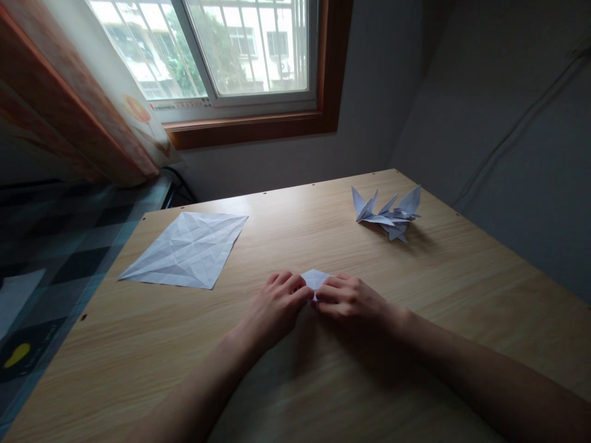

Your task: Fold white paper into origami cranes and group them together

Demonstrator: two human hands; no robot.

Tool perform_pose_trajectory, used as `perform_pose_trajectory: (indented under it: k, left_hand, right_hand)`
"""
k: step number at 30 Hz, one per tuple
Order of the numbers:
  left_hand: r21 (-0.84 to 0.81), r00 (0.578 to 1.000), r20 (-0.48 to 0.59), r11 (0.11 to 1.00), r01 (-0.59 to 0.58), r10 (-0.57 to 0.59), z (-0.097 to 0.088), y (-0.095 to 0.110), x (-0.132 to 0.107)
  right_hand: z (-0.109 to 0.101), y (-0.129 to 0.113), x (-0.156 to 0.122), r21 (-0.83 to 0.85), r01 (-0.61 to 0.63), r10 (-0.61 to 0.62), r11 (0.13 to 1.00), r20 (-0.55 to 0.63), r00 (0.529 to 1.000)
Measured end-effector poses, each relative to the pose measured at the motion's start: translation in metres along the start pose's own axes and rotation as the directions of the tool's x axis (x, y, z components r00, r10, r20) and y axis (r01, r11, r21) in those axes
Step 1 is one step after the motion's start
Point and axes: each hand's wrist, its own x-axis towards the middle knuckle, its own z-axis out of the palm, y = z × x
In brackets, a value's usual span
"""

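Note:
Between my hands, low over the wooden table, is a small piece of folded white paper [316, 278]. Its pointed far end shows; the near part is mostly covered by fingers. My left hand [282, 299] grips the left side with its fingers curled and thumb pressed inward. On the right side, my right hand [348, 299] pinches the paper, its fingertips nearly meeting those of the left. Whether the paper rests on the table or is slightly lifted I cannot tell.
A creased white paper sheet [189, 249] lies flat at the table's left. Several folded paper cranes [392, 215] stand clustered at the back right. The wooden table [184, 351] reaches toward a window [249, 49]. A checkered cloth [87, 258] and a curtain [69, 92] are at left.

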Motion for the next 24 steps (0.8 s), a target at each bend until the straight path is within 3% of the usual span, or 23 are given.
perform_pose_trajectory:
  k: [10, 14, 20, 24]
  left_hand:
    - [0.024, 1.000, -0.016, 1.000, -0.012, 0.012, 0.001, -0.001, 0.000]
    - [0.029, 1.000, -0.011, 0.999, -0.021, 0.021, 0.001, -0.001, -0.001]
    - [0.026, 0.999, -0.035, 0.999, -0.019, 0.019, 0.001, -0.001, -0.002]
    - [0.034, 0.999, 0.003, 0.999, -0.036, 0.036, 0.000, -0.001, -0.001]
  right_hand:
    - [-0.005, 0.003, -0.001, 0.052, -0.100, 0.100, 0.994, 0.006, 0.995]
    - [-0.007, 0.003, -0.002, 0.149, -0.147, 0.148, 0.978, 0.002, 0.989]
    - [0.000, 0.003, 0.000, 0.338, -0.422, 0.452, 0.841, -0.012, 0.892]
    - [0.004, 0.000, 0.005, 0.348, -0.492, 0.518, 0.798, 0.020, 0.855]
